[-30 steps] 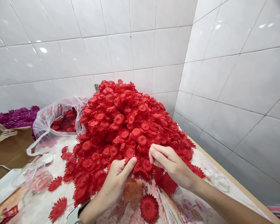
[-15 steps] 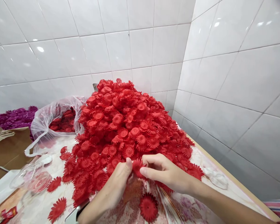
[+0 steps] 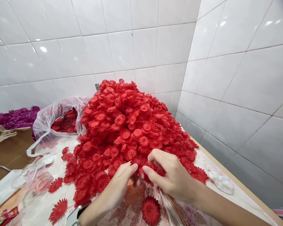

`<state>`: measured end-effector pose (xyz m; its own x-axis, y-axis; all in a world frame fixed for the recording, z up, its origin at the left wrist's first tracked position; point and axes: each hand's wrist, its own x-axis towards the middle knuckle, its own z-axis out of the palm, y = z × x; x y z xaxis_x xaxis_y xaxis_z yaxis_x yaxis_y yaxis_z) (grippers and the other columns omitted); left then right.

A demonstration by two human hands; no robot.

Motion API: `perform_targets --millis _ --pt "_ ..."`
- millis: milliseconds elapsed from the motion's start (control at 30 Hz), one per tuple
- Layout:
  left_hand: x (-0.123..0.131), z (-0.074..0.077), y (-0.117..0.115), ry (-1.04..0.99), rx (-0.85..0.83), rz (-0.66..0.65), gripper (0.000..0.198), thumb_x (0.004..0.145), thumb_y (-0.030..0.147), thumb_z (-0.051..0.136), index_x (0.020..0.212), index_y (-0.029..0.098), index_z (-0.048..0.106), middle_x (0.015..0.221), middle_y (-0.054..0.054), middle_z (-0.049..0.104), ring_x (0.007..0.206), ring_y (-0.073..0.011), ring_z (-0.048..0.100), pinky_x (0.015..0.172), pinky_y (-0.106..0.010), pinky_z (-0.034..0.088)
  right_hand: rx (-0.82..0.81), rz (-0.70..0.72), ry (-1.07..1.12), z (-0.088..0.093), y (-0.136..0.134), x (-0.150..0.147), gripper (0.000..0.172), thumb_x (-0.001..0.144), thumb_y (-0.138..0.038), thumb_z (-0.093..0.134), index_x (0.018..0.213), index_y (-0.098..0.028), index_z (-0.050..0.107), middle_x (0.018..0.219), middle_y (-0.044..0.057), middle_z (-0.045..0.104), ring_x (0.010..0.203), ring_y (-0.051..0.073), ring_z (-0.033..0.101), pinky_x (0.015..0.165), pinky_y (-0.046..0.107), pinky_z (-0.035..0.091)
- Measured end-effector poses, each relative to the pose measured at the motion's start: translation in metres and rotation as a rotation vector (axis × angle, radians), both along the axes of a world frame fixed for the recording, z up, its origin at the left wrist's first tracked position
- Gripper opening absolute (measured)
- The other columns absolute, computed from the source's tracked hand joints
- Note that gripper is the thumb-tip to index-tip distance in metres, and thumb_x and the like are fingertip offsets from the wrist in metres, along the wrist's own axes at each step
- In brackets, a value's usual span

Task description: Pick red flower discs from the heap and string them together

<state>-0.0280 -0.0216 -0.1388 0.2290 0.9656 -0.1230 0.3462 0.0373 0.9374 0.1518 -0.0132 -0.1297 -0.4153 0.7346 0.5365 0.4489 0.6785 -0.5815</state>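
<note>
A tall heap of red plastic flower pieces (image 3: 129, 125) fills the table's far corner against the tiled walls. My left hand (image 3: 119, 185) and my right hand (image 3: 171, 175) meet at the heap's near edge. Both pinch the same small red flower piece (image 3: 139, 163) between thumb and fingers. A single red flower (image 3: 151, 211) lies flat on the patterned tablecloth (image 3: 198, 207) just below my hands. Several more loose red flowers (image 3: 58, 210) lie scattered to the left.
A clear plastic bag (image 3: 54, 125) holding red pieces sits left of the heap. Purple flower pieces (image 3: 16, 117) lie behind a brown cardboard box (image 3: 11, 150). A clear glass bowl (image 3: 34, 180) stands at the left. White tiled walls close the corner; the table edge (image 3: 228, 182) runs along the right.
My hands came together at the heap's front edge. The right hand slid left and both now pinch one red piece; the left thumb stays on it.
</note>
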Motion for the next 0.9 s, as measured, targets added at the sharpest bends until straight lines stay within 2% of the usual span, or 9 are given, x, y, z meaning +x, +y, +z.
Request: perform_targets --millis 67,133,267,367,433,533,667,767,900 --pt "-0.001 -0.001 0.000 0.012 -0.046 -0.017 0.035 0.080 0.049 0.044 0.063 0.020 0.053 0.078 -0.002 0.058 0.081 -0.0196 0.050 0.083 -0.032 0.038 -0.248 0.018 0.035 0.002 0.000 0.000 0.021 0.087 -0.032 0.049 0.071 -0.019 0.042 0.058 -0.005 0.039 0.051 0.010 0.036 0.049 0.023 0.028" --pt "0.002 0.001 -0.002 -0.020 -0.094 -0.028 0.030 0.078 0.047 0.048 0.069 0.020 0.057 0.082 -0.002 0.060 0.085 -0.0199 0.051 0.082 -0.031 0.039 -0.382 0.089 0.040 0.002 0.000 -0.003 0.027 0.090 -0.030 0.045 0.066 -0.020 0.039 0.057 -0.006 0.039 0.052 0.009 0.036 0.049 0.022 0.028" --pt "0.011 0.006 -0.008 -0.050 -0.106 -0.008 0.035 0.076 0.052 0.051 0.079 0.019 0.062 0.086 -0.002 0.062 0.089 -0.0209 0.052 0.084 -0.031 0.040 -0.351 0.077 0.092 -0.004 -0.002 -0.009 0.034 0.093 -0.027 0.038 0.060 -0.019 0.032 0.058 -0.005 0.039 0.054 0.010 0.036 0.053 0.024 0.028" --pt "0.014 0.006 -0.010 -0.032 -0.022 0.052 0.037 0.077 0.054 0.051 0.083 0.020 0.063 0.095 -0.004 0.063 0.097 -0.0218 0.051 0.091 -0.031 0.036 -0.392 0.068 0.143 -0.006 -0.002 -0.010 0.034 0.093 -0.031 0.038 0.062 -0.020 0.033 0.059 -0.004 0.041 0.055 0.010 0.037 0.054 0.025 0.029" --pt "0.013 0.005 -0.008 -0.034 0.048 0.042 0.036 0.079 0.054 0.048 0.078 0.020 0.061 0.091 -0.004 0.064 0.094 -0.0209 0.052 0.090 -0.030 0.036 -0.436 0.056 0.206 -0.005 -0.002 -0.008 0.034 0.094 -0.034 0.037 0.063 -0.020 0.035 0.060 -0.004 0.040 0.056 0.011 0.037 0.054 0.025 0.030" --pt "0.012 0.001 -0.004 -0.009 0.148 0.007 0.039 0.084 0.052 0.042 0.064 0.021 0.053 0.067 0.000 0.057 0.071 -0.0168 0.050 0.075 -0.028 0.038 -0.451 0.019 0.293 -0.003 0.000 -0.004 0.035 0.095 -0.037 0.035 0.065 -0.020 0.039 0.060 -0.004 0.038 0.057 0.011 0.035 0.055 0.026 0.030" --pt "0.011 -0.003 0.002 -0.009 0.184 -0.025 0.046 0.085 0.054 0.041 0.053 0.021 0.037 0.051 0.006 0.034 0.050 -0.0107 0.031 0.053 -0.027 0.028 -0.468 0.013 0.336 -0.002 0.002 -0.002 0.036 0.094 -0.038 0.037 0.065 -0.019 0.042 0.060 -0.004 0.038 0.057 0.011 0.034 0.055 0.026 0.029" --pt "0.011 -0.002 0.003 -0.081 0.137 -0.063 0.051 0.085 0.054 0.043 0.049 0.021 0.030 0.048 0.007 0.028 0.047 -0.0089 0.025 0.050 -0.027 0.023 -0.493 0.043 0.325 -0.001 0.002 -0.003 0.036 0.094 -0.040 0.037 0.065 -0.019 0.041 0.060 -0.004 0.038 0.057 0.011 0.034 0.055 0.026 0.029" --pt "0.009 0.000 0.004 -0.169 0.014 -0.145 0.055 0.083 0.056 0.045 0.044 0.020 0.031 0.041 0.007 0.029 0.042 -0.0076 0.024 0.047 -0.027 0.019 -0.578 0.129 0.320 0.000 0.003 -0.002 0.041 0.090 -0.049 0.044 0.063 -0.019 0.039 0.060 -0.005 0.034 0.056 0.010 0.030 0.052 0.025 0.026"
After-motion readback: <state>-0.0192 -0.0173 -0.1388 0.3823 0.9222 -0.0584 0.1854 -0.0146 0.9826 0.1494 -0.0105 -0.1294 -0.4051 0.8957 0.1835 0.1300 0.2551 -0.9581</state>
